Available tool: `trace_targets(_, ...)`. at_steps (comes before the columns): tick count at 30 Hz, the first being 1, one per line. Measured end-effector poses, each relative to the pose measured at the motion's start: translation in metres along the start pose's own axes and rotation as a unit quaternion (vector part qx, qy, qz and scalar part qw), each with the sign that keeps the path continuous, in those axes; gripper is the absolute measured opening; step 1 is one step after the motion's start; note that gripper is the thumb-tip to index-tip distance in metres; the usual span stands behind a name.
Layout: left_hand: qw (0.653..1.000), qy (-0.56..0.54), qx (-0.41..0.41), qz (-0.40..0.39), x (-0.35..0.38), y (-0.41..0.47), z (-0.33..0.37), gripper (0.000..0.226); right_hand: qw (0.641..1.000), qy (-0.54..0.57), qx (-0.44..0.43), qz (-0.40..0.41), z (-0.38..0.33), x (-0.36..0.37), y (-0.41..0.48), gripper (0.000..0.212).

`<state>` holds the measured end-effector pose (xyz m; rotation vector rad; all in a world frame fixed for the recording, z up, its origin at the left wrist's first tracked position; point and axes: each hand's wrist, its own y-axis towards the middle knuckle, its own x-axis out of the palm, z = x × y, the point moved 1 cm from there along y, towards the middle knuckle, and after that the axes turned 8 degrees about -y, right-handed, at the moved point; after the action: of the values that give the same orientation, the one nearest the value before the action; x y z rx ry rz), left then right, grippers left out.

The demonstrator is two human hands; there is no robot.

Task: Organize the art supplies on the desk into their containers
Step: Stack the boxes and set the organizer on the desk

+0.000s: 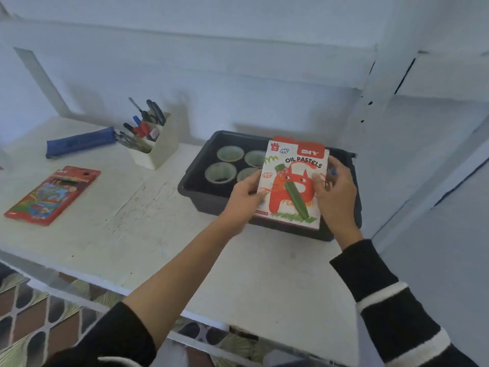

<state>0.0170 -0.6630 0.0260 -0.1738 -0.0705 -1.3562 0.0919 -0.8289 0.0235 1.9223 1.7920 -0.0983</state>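
Observation:
A white and red oil pastels box [292, 181] with a cat picture is held over the near right part of a dark tray [195, 181]. My left hand [244, 200] grips the box's left edge. Its right edge sits in the grip of my right hand [334, 197], thumb on the front. Inside the tray stand several small round cups [221, 172], partly hidden behind the box. A red coloured pencil box [53, 195] lies flat at the left of the desk.
A white organiser [156, 149] with pens, markers and scissors stands behind the middle of the desk. A blue pencil pouch [80, 142] lies to its left. A wall and a shelf upright close off the right side. Patterned floor shows below the desk's front edge.

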Motion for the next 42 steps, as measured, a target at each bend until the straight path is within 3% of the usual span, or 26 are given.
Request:
trace_targets(3, 0.998, 0.014, -0.056, 0.008, 0.042, 0.054, -0.008, 0.04, 0.972, -0.219, -0.018, -0.078, 0.041, -0.018, 0.049, 0.049)
trace_targets(6, 0.991, 0.057, -0.12, -0.003, 0.072, 0.098, -0.025, 0.028, 0.885, -0.418, -0.08, -0.186, 0.067, -0.026, 0.071, 0.049)
trace_targets(10, 0.981, 0.099, -0.165, 0.02, 0.087, 0.128, -0.055, 0.02, 0.777, -0.528, -0.098, -0.329, 0.083, -0.026, 0.071, 0.054)
trace_targets(14, 0.979, 0.126, -0.156, 0.038, 0.091, 0.133, -0.059, 0.013, 0.737, -0.575, -0.11, -0.337, 0.09, -0.018, 0.074, 0.057)
trace_targets(20, 0.965, 0.232, -0.118, 0.028, 0.091, 0.129, -0.051, 0.023, 0.758, -0.559, -0.085, -0.325, 0.085, -0.012, 0.076, 0.053)
trace_targets(23, 0.955, 0.288, 0.02, 0.07, 0.076, 0.108, -0.034, 0.038, 0.822, -0.489, -0.043, -0.289, 0.065, 0.002, 0.073, 0.038)
trace_targets(26, 0.934, 0.302, 0.156, 0.104, 0.037, 0.088, -0.022, 0.035, 0.888, -0.393, -0.103, -0.214, 0.033, 0.029, 0.057, 0.033)
trace_targets(29, 0.91, 0.318, 0.218, 0.151, -0.024, 0.065, -0.012, 0.029, 0.938, -0.207, -0.173, -0.218, -0.005, 0.069, 0.028, 0.032)
trace_targets(34, 0.88, 0.343, 0.176, 0.279, -0.163, 0.019, -0.003, 0.03, 0.919, -0.045, -0.239, -0.31, -0.062, 0.176, -0.032, 0.025)
trace_targets(38, 0.853, 0.38, 0.097, 0.344, -0.292, -0.015, -0.001, 0.032, 0.888, -0.054, -0.222, -0.4, -0.089, 0.278, -0.075, 0.025)
trace_targets(42, 0.833, 0.424, -0.022, 0.354, -0.404, -0.035, -0.008, 0.028, 0.863, -0.094, -0.232, -0.439, -0.096, 0.359, -0.108, 0.028)
